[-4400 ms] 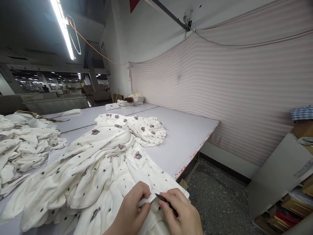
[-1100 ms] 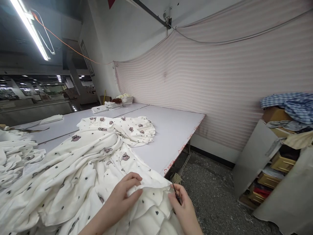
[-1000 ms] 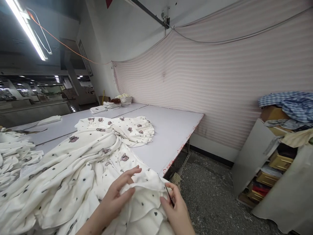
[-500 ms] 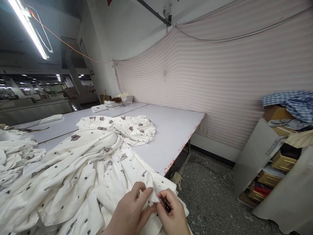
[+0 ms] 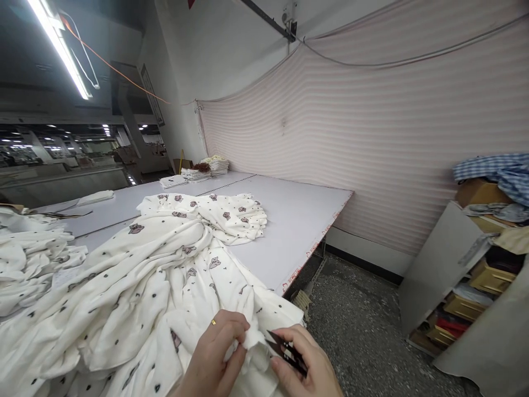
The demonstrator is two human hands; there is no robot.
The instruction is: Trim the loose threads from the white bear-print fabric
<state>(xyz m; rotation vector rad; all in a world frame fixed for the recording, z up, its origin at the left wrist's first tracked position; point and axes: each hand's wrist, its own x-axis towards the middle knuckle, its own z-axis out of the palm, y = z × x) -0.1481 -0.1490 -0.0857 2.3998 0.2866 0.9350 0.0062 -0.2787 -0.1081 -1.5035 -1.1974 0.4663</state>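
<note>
White fabric (image 5: 165,286) with dark specks and greyish-pink animal prints lies in a large rumpled heap over the near part of the table. My left hand (image 5: 221,350) pinches an edge of this cloth between thumb and fingers; a yellow ring shows on one finger. Just to its right, my right hand (image 5: 308,358) is closed round dark thread snips (image 5: 285,351). The two pointed blades stand slightly apart and point left at the pinched cloth edge. Whether the tips touch the cloth I cannot tell.
The pale tabletop (image 5: 297,207) runs back to a striped pink curtain (image 5: 372,138). Folded cloth stacks (image 5: 215,165) stand at the far end. More white fabric (image 5: 33,264) lies at left. A grey cabinet (image 5: 438,264) with drawers stands at right beyond the speckled floor (image 5: 359,331).
My right hand has moved right, away from the left hand, and the snips now show with blades apart. My left hand has shifted slightly left, still pinching the cloth.
</note>
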